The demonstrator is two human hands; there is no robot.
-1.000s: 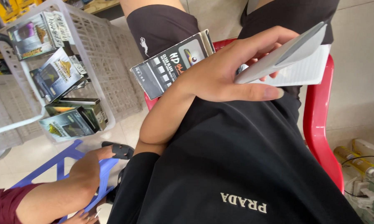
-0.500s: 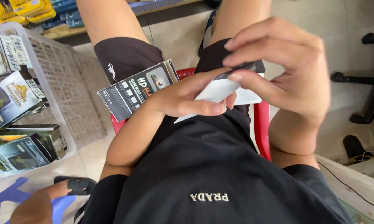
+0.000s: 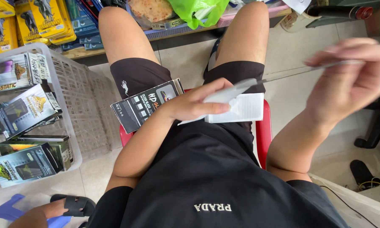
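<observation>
I sit on a red stool (image 3: 263, 135) in black shorts and a black shirt. My left hand (image 3: 194, 103) rests over my lap, pinching a flat white sleeve (image 3: 244, 109). Under its wrist a dark printed box (image 3: 143, 107) lies on my left thigh. My right hand (image 3: 350, 80) is out to the right, blurred, with its fingers closed on a thin flat sheet (image 3: 301, 71). That sheet runs back toward the sleeve's upper end. I cannot tell whether the sheet is clear of the sleeve.
A white plastic basket (image 3: 86, 105) at the left holds several dark printed boxes. A low shelf ahead carries yellow packets (image 3: 38, 21) and a green bag (image 3: 196, 10). Another person's sandalled foot (image 3: 67, 204) and a blue stool (image 3: 4, 211) show at the bottom left.
My right hand has left the sleeve and swung out to the right, drawing the thin sheet with it. The left hand stays over my lap on the sleeve.
</observation>
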